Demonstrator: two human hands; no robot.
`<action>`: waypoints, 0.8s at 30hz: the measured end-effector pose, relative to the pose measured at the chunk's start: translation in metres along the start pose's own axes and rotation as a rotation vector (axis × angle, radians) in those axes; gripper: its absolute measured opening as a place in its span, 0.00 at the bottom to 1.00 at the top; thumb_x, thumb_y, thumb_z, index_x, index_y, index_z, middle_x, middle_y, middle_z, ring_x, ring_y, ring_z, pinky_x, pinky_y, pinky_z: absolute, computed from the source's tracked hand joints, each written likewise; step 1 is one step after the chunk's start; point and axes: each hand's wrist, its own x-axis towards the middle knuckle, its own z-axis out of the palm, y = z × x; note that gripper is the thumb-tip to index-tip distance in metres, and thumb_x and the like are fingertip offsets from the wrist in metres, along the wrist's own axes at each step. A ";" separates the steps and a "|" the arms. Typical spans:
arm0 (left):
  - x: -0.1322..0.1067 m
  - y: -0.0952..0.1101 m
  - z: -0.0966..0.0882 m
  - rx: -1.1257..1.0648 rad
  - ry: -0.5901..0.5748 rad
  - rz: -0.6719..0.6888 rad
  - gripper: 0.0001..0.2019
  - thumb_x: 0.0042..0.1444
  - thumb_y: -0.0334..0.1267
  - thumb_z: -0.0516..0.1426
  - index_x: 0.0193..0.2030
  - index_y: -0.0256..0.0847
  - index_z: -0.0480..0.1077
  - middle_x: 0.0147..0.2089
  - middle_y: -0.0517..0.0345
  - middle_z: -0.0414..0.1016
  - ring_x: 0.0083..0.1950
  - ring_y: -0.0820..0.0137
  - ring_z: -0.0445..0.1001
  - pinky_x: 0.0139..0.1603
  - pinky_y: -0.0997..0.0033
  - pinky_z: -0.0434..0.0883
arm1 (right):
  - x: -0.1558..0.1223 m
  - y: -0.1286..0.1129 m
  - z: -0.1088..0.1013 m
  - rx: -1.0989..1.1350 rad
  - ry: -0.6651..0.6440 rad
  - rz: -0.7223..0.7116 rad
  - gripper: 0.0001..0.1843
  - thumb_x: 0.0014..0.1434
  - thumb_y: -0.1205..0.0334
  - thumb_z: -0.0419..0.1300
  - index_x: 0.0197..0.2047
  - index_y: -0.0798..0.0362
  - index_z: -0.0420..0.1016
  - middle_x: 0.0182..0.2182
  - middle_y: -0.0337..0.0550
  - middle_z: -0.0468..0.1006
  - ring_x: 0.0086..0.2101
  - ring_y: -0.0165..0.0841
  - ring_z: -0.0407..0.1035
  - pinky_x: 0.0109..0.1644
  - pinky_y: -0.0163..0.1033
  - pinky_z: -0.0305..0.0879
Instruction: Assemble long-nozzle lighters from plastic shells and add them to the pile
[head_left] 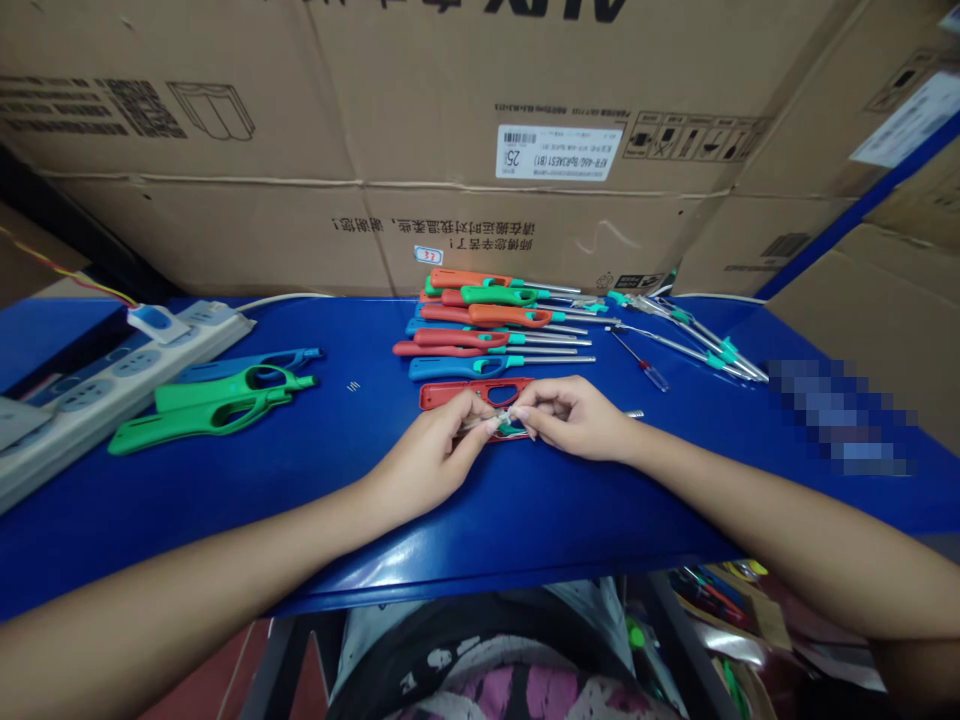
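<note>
Red lighter shell [448, 393] lies on the blue table [525, 520], just beyond my fingertips, its finger opening partly hidden by my right hand [577, 420]. My left hand [431, 450] is closed to a narrow pinch, thumb against fingers, on a small pale part [504, 415] just on the near side of the shell. My right hand meets it there, thumb and forefinger also pinched on the part. My fingers cover most of it, so I cannot tell its shape. Under my hands, on the near side of the shell, a second red piece [501, 437] shows with a bit of teal in it, and a metal tip [636, 413] pokes out past my right hand.

Beyond the shell lies a pile of lighters [487, 338] in red, orange, green and blue, their metal barrels pointing right. To the right of the shell and farther off, I see a screwdriver [651, 372] and a loose bunch of metal rods [709, 345] with teal pieces.

Left of the shell are a few tiny pins [353, 386], then green lighter shells [217, 410] and a blue one behind them. A white power strip [127, 375] sits farthest left of the shell, with a plug [157, 322] in it. Well behind the shell stands a cardboard box [420, 120] with upside-down print and a white label [559, 152].
</note>
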 end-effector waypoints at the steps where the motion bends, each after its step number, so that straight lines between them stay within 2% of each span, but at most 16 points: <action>1: 0.000 0.000 0.001 0.003 0.004 0.000 0.09 0.69 0.42 0.51 0.41 0.40 0.67 0.37 0.58 0.76 0.36 0.70 0.74 0.37 0.72 0.69 | 0.000 0.000 0.000 -0.001 0.000 0.000 0.20 0.61 0.45 0.63 0.33 0.56 0.72 0.20 0.36 0.71 0.18 0.22 0.60 0.21 0.29 0.57; 5: 0.001 0.000 0.002 0.020 0.011 -0.006 0.11 0.69 0.43 0.51 0.40 0.39 0.68 0.35 0.59 0.75 0.34 0.71 0.72 0.35 0.73 0.68 | 0.000 0.000 0.001 0.021 -0.008 0.006 0.20 0.60 0.46 0.64 0.33 0.57 0.72 0.21 0.35 0.72 0.18 0.21 0.60 0.20 0.28 0.56; 11: 0.003 0.001 -0.002 -0.021 0.021 -0.031 0.11 0.67 0.44 0.53 0.42 0.39 0.69 0.37 0.58 0.77 0.36 0.69 0.74 0.38 0.72 0.69 | 0.006 0.002 -0.003 0.196 -0.038 0.087 0.21 0.56 0.46 0.69 0.34 0.56 0.71 0.20 0.33 0.72 0.13 0.20 0.60 0.14 0.27 0.53; 18: 0.003 0.003 0.000 -0.070 0.037 -0.052 0.10 0.66 0.43 0.54 0.43 0.39 0.71 0.40 0.56 0.79 0.38 0.69 0.75 0.38 0.72 0.70 | 0.007 0.001 -0.004 0.249 -0.034 0.108 0.22 0.52 0.47 0.71 0.33 0.57 0.71 0.19 0.32 0.72 0.12 0.19 0.58 0.13 0.26 0.52; 24: 0.000 0.001 0.004 -0.029 0.041 -0.053 0.11 0.67 0.45 0.53 0.41 0.39 0.70 0.32 0.60 0.74 0.30 0.71 0.70 0.31 0.74 0.67 | 0.003 -0.001 0.001 0.221 -0.023 0.135 0.22 0.53 0.46 0.71 0.32 0.56 0.70 0.18 0.32 0.71 0.13 0.19 0.58 0.13 0.26 0.52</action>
